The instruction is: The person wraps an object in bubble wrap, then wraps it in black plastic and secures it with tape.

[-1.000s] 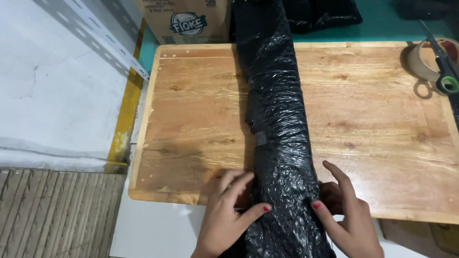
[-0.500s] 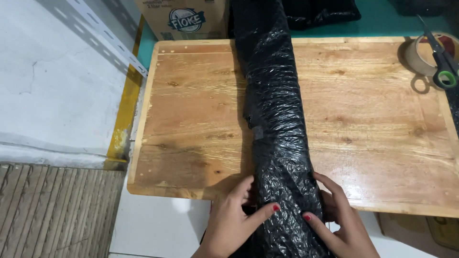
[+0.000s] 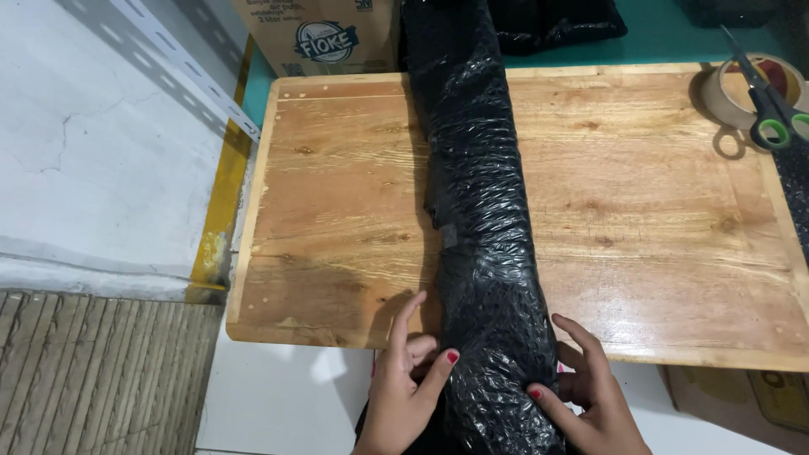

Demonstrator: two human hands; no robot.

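A long black plastic bundle (image 3: 484, 219) lies on the wooden counter (image 3: 337, 211). It runs from the far edge down to the near edge and hangs over it a little. It looks shiny and bumpy, like black bubble wrap rolled around something.

The left hand (image 3: 409, 388) presses on the left side of the near end. Its fingers are spread and lie flat on the wrap, not closed around it. The right hand (image 3: 590, 396) does the same on the right side, open, with a thumb on the black plastic. So both hands squeeze the near end between them. I think this is the step of pressing the wrap snug. The next move needs a firm, even push so the wrap does not come loose.

A brown cardboard box (image 3: 324, 34) with a round blue sign stands past the far left corner. At the far right sits a brown tape roll (image 3: 731, 94) with green-handled scissors (image 3: 771, 105) on it.
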